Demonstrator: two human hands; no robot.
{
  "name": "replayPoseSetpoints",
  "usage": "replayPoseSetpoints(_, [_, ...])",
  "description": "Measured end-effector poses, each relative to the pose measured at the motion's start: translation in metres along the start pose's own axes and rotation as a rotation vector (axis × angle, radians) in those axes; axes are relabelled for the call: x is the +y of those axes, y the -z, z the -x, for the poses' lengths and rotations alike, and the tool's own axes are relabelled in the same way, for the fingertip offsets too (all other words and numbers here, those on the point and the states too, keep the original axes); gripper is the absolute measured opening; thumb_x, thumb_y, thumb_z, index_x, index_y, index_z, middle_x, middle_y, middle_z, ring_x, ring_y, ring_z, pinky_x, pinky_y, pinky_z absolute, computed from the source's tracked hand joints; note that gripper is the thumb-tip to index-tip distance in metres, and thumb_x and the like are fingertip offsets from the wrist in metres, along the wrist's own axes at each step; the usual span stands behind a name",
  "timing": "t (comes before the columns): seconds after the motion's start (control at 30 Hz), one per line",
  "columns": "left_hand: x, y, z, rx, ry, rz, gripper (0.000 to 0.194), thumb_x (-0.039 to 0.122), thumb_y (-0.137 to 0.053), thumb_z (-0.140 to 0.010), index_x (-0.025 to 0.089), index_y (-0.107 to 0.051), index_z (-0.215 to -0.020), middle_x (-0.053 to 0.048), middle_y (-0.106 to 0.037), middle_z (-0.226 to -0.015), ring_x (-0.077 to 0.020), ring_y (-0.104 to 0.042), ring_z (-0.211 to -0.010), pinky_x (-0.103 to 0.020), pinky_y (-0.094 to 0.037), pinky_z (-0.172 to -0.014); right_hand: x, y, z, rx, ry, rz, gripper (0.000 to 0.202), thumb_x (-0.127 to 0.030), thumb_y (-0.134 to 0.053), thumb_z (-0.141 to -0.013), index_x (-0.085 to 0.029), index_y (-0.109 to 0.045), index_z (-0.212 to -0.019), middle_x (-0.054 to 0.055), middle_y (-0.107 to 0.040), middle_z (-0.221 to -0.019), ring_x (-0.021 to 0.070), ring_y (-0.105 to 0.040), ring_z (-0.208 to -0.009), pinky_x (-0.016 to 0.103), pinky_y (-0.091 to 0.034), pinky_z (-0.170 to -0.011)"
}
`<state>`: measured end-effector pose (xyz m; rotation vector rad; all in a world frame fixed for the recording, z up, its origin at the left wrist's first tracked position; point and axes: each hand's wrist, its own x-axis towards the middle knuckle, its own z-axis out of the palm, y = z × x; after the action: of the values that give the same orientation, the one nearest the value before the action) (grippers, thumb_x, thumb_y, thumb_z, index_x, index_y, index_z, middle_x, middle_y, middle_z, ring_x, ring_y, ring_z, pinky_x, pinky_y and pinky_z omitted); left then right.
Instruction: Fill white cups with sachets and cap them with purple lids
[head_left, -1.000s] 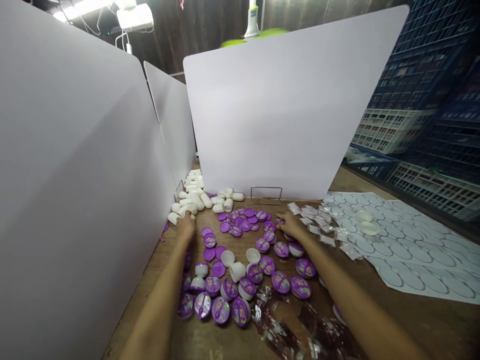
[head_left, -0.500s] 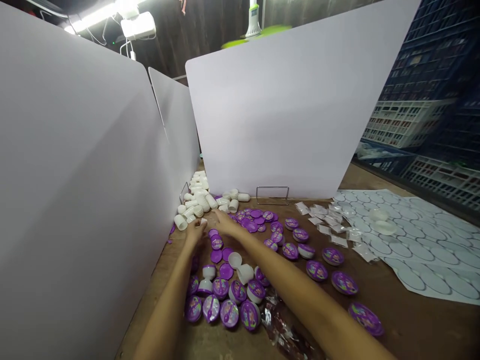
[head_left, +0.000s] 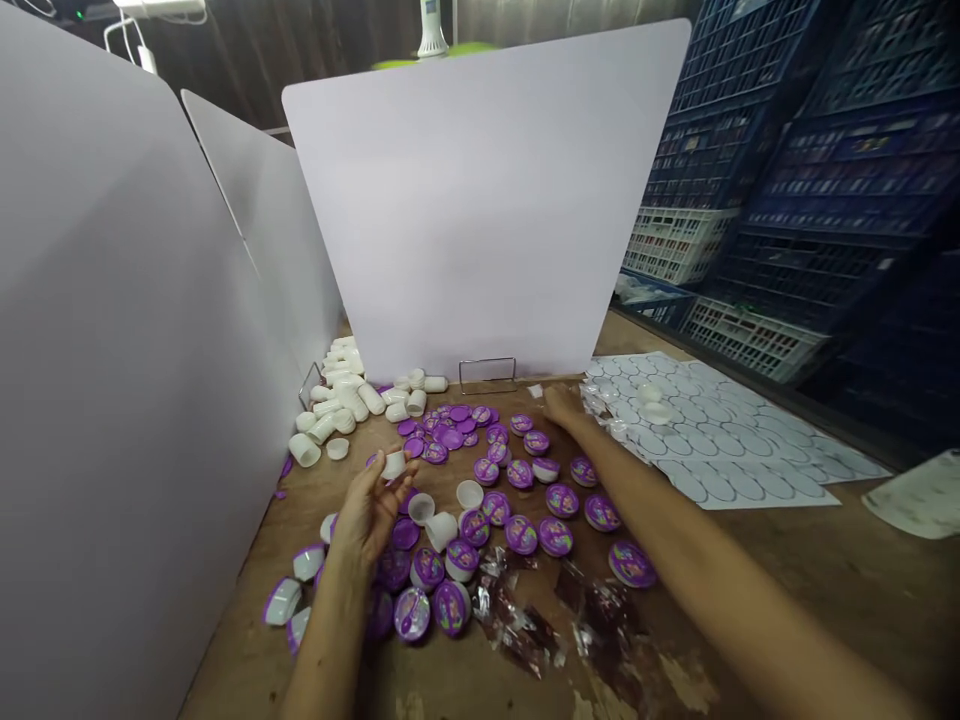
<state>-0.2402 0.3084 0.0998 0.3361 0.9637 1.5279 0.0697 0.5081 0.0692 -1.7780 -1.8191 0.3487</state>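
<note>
Now the left hand has lifted off the table with a small white cup pinched at its fingertips, clear of the white cup pile beyond. The right hand has swung away to the small packets; whether it grips one I cannot tell.

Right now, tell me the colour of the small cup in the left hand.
White; the small cup shows best in the head view.
</note>
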Motion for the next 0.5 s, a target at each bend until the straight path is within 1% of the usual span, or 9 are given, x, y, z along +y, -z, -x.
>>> replayPoseSetpoints(0.1, [-0.023,-0.012,0.005,-0.045,0.027,0.048,0.024,0.013,-0.064,-0.069,0.011,-0.065,-0.092,-0.01,-0.07,-0.084,-0.0157,-0.067,-0.068,-0.023,-0.052,-0.058,-0.015,0.006,0.013,0.07,0.011,-0.081,0.016,-0.014,-0.054,-0.084,-0.007,-0.068,-0.08,0.021,-0.067,-0.104,0.0299,-0.055,-0.113,0.047,-0.036,-0.099])
replayPoseSetpoints(0.17, [-0.039,-0.019,0.007,-0.085,0.029,0.046,0.026,0.016,-0.064,-0.068,0.013,-0.064,-0.094,-0.007,-0.068,-0.079,-0.0139,-0.063,-0.061,-0.022,-0.049,-0.054,-0.038,0.003,0.036,0.069,0.044,-0.16,0.018,-0.016,-0.051,-0.084,-0.009,-0.068,-0.086,0.016,-0.068,-0.101,0.0232,-0.06,-0.101,0.039,-0.043,-0.092])
replayPoseSetpoints(0.23, [-0.054,-0.029,0.012,-0.138,0.026,0.028,0.027,0.025,-0.068,-0.07,0.014,-0.063,-0.094,-0.005,-0.065,-0.076,-0.0133,-0.06,-0.06,-0.021,-0.046,-0.05,-0.068,-0.005,0.074,-0.009,0.14,-0.291,0.013,-0.02,-0.057,-0.082,-0.014,-0.067,-0.087,0.005,-0.071,-0.089,0.0169,-0.063,-0.083,0.03,-0.048,-0.079])
replayPoseSetpoints(0.27, [-0.061,-0.034,0.015,-0.168,0.01,0.013,0.028,0.03,-0.07,-0.071,0.015,-0.063,-0.094,-0.004,-0.064,-0.077,-0.0127,-0.059,-0.06,-0.021,-0.045,-0.05,-0.083,-0.01,0.096,-0.089,0.273,-0.469,0.011,-0.02,-0.058,-0.081,-0.015,-0.067,-0.085,0.003,-0.07,-0.085,0.0166,-0.062,-0.079,0.029,-0.049,-0.075])
replayPoseSetpoints(0.3, [-0.067,-0.039,0.018,-0.197,-0.014,-0.006,0.03,0.033,-0.072,-0.071,0.016,-0.062,-0.094,-0.003,-0.063,-0.077,-0.0117,-0.058,-0.059,-0.02,-0.044,-0.05,-0.097,-0.013,0.118,-0.141,0.377,-0.586,0.009,-0.019,-0.058,-0.082,-0.017,-0.067,-0.082,0.002,-0.069,-0.082,0.0168,-0.062,-0.079,0.03,-0.049,-0.075])
replayPoseSetpoints(0.37, [-0.074,-0.044,0.023,-0.233,-0.076,-0.051,0.034,0.035,-0.075,-0.069,0.019,-0.061,-0.095,0.0,-0.062,-0.077,-0.0095,-0.056,-0.058,-0.018,-0.042,-0.049,-0.116,-0.014,0.158,-0.109,0.492,-0.627,0.014,-0.016,-0.054,-0.083,-0.019,-0.066,-0.077,0.003,-0.067,-0.083,0.0185,-0.06,-0.085,0.032,-0.048,-0.079])
replayPoseSetpoints(0.43, [-0.077,-0.042,0.026,-0.219,-0.121,-0.087,0.035,0.034,-0.075,-0.068,0.02,-0.059,-0.095,0.001,-0.062,-0.076,-0.0085,-0.054,-0.055,-0.017,-0.039,-0.046,-0.121,-0.008,0.188,-0.027,0.492,-0.596,0.019,-0.013,-0.048,-0.085,-0.02,-0.066,-0.083,0.006,-0.065,-0.093,0.0198,-0.059,-0.093,0.033,-0.046,-0.083])
replayPoseSetpoints(0.47, [-0.076,-0.038,0.026,-0.188,-0.135,-0.097,0.034,0.033,-0.073,-0.068,0.021,-0.057,-0.095,0.001,-0.062,-0.076,-0.0084,-0.054,-0.053,-0.017,-0.037,-0.043,-0.117,-0.003,0.2,-0.017,0.459,-0.559,0.02,-0.013,-0.046,-0.086,-0.02,-0.065,-0.087,0.007,-0.064,-0.095,0.02,-0.059,-0.093,0.033,-0.046,-0.082])
replayPoseSetpoints(0.5, [-0.075,-0.033,0.025,-0.147,-0.146,-0.102,0.032,0.031,-0.071,-0.067,0.021,-0.056,-0.094,0.001,-0.062,-0.076,-0.0082,-0.053,-0.051,-0.016,-0.034,-0.04,-0.11,0.002,0.211,-0.046,0.413,-0.497,0.02,-0.013,-0.046,-0.087,-0.021,-0.064,-0.089,0.006,-0.064,-0.093,0.02,-0.06,-0.089,0.032,-0.046,-0.078])
